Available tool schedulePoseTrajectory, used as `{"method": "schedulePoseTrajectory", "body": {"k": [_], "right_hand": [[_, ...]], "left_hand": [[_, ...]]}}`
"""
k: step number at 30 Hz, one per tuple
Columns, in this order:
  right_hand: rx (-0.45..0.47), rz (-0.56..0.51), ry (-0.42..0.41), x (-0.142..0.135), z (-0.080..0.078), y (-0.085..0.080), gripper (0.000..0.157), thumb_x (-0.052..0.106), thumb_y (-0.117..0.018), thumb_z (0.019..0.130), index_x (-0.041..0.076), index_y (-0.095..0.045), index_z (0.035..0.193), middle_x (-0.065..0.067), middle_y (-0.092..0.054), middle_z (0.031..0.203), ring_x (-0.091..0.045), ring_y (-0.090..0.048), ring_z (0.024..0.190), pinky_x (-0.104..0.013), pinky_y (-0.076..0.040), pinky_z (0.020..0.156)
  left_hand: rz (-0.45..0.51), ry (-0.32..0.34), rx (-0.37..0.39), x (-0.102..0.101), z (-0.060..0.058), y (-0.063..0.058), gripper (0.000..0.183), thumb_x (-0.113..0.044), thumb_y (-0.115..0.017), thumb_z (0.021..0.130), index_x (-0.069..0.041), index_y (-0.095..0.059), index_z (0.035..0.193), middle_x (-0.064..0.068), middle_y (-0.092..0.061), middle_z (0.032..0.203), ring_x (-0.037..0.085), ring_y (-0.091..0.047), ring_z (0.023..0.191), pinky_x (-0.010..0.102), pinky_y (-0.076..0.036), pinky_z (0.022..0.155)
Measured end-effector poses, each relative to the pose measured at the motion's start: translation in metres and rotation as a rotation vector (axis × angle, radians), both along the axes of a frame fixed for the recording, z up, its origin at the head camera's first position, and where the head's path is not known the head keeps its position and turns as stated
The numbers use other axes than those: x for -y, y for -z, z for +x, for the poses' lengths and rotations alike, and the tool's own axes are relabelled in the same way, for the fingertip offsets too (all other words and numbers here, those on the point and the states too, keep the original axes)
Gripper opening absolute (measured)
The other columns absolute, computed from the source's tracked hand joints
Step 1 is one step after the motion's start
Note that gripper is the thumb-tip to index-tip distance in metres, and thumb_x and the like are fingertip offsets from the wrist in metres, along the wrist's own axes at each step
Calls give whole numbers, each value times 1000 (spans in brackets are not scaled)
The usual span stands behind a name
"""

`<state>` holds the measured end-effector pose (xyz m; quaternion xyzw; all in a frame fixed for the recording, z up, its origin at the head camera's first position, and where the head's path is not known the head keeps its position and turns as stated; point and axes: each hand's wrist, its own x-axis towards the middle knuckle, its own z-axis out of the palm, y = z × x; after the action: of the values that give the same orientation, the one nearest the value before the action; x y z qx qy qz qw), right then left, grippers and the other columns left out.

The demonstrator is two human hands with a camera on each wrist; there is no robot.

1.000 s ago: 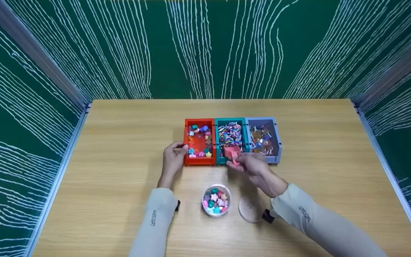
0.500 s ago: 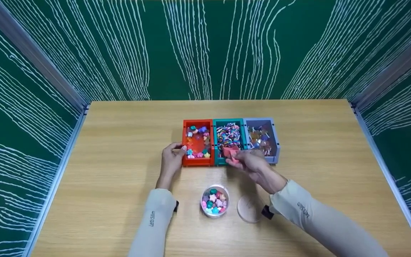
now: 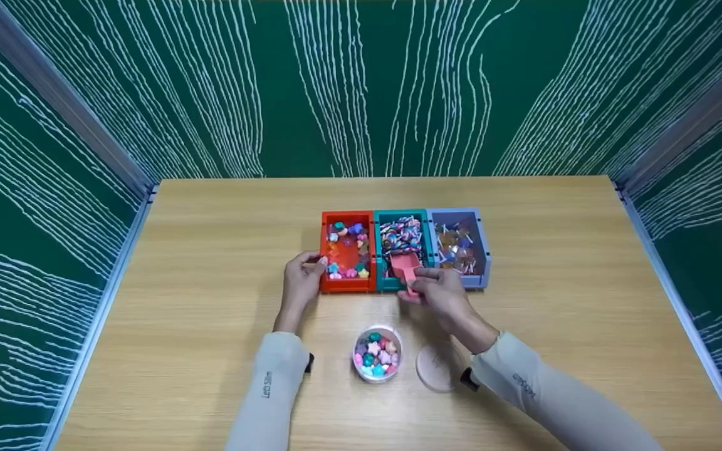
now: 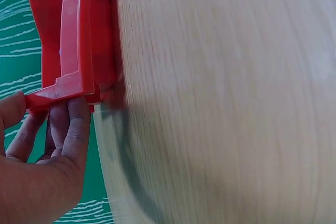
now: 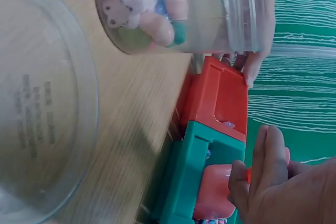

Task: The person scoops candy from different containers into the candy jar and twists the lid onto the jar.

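Watching from my end, I see the person's right hand [image 3: 445, 299] pinching the handle of a pink scoop [image 3: 405, 262], its pan lying just ahead of the fingers, inside the green bin [image 3: 387, 284]. Beyond the pan, a heap of striped pieces [image 3: 402, 233] fills the far part of that bin. To the left, the left hand [image 3: 301, 285] grips the side of the red bin [image 3: 348, 285] – thumb at the rim, fingers against the outer wall. Beads lie towards both ends of that bin. Just ahead and to the right of the right hand, the pale purple bin [image 3: 477, 283] holds small stick-ended pieces [image 3: 458, 241]; all three bins touch in a row. Closer to me than both hands, between the forearms, an open jar [image 5: 210, 14] of beads stands on the table [image 3: 198, 282] – a clear round lid [image 3: 438, 368] lies beside it, near the right wrist.
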<state>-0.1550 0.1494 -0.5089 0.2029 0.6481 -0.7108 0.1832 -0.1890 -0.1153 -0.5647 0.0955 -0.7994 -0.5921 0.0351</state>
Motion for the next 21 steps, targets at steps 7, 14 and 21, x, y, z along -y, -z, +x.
{"method": "schedulePoseTrajectory", "body": {"k": [7,14,21], "right_hand": [[109,-75,24,-4,-6,-11,50,-7,-52,105,-8,-44,154,-32,-57,139,-16,-77,78,-26,-61,83],[83,-76,34,-2,-9,-12,51,-10,-52,102,-10,-44,152,-31,-49,146,-17,-77,79,-27,-61,86],[-7,39,13,8,-3,3,50,-12,-54,101,-15,-45,150,-37,-56,140,-19,-77,82,-30,-63,81]], "left_hand": [[11,9,-6,2,0,0,25,-7,-69,101,7,-73,121,21,-73,118,30,-67,97,38,-55,86],[13,4,6,2,1,-1,24,-8,-68,102,5,-74,121,20,-73,119,30,-65,98,38,-53,87],[19,11,18,2,0,0,24,-8,-67,103,5,-73,123,20,-72,120,28,-64,96,35,-54,86]]}}
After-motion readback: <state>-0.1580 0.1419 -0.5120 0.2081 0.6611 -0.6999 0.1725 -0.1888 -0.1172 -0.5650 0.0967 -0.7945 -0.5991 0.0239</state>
